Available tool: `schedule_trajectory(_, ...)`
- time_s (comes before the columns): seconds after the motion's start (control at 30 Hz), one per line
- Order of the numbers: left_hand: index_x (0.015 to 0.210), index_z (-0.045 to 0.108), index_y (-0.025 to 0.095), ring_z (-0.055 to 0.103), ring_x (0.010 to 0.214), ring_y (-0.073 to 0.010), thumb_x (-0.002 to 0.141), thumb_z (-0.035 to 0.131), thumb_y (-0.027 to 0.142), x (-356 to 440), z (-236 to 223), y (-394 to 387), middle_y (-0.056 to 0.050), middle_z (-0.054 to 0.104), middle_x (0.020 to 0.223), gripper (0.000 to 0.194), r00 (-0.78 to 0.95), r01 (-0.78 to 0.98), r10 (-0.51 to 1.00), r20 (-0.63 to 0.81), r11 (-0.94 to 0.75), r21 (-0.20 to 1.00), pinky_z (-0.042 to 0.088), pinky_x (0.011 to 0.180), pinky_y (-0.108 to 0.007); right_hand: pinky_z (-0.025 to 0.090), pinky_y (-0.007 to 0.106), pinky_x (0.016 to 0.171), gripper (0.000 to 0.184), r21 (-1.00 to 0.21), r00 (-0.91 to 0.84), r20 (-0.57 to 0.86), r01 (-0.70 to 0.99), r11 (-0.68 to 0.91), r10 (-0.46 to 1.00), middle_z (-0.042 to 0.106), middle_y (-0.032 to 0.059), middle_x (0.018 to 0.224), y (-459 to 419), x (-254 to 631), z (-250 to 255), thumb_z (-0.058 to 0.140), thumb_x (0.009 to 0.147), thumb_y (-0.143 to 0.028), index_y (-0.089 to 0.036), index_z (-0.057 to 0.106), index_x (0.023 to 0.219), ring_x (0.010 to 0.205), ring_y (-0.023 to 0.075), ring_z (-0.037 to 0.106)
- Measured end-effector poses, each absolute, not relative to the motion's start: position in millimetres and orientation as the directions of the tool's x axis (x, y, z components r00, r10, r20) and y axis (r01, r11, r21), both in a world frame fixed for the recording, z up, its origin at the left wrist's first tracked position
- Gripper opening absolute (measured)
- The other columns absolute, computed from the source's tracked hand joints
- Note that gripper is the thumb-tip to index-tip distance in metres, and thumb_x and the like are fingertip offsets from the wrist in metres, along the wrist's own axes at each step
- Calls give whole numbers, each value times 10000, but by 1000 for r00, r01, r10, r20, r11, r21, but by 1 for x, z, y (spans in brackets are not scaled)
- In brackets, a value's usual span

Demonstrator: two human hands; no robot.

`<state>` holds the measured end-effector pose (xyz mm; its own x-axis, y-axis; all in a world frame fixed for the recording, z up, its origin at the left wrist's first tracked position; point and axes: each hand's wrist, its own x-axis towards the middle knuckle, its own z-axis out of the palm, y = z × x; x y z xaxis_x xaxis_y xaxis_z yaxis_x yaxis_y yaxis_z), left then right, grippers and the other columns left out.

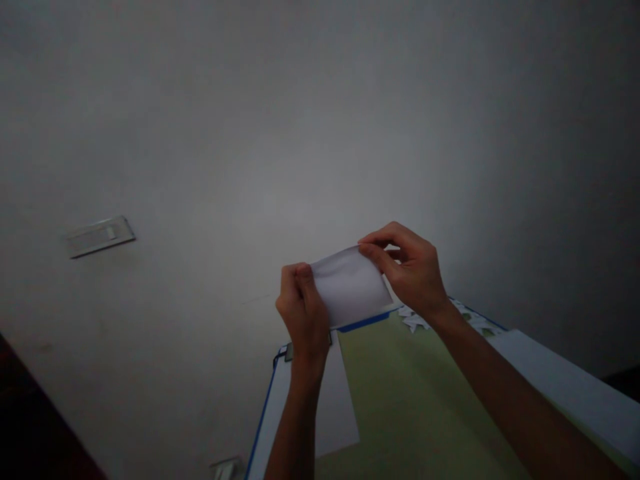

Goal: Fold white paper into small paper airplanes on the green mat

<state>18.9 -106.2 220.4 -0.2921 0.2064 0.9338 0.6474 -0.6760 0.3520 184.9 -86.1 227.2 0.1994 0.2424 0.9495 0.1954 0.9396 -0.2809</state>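
A white sheet of paper [350, 287] is held up in front of the wall, above the far edge of the table. My left hand [303, 307] is closed on the paper's left edge, thumb on top. At its upper right corner, my right hand [407, 267] pinches the sheet between thumb and fingers. The paper bends slightly, and its lower right corner hangs free.
Below is a green-topped table [415, 393] with a blue edge. Another white sheet [337, 407] lies at its left, near a dark clip. Folded white paper pieces [414, 320] sit at the far right, beside a long white sheet [565, 380]. A switch plate [100, 237] is on the wall [225, 133].
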Motion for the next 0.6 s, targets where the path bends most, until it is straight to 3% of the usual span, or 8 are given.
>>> schedule_trajectory(0.3,770,478,207,448,553,-109,1061,423,340,34,213,-102,53,472,618,325,-377,591,223,899,-689,419,316,541,-249,514,260,586,51,-344,333,903,184,921,271,681,18,900,-90,183,231,707,917,-267,-226,712,887,840,169,651)
schedule_trajectory(0.6,841,525,205,469,541,-110,1046,476,326,33,216,-109,50,488,620,243,-350,605,239,906,-681,413,322,519,-238,553,276,606,70,-322,310,918,215,922,248,671,33,911,-89,183,231,671,938,-276,-228,700,896,856,182,647)
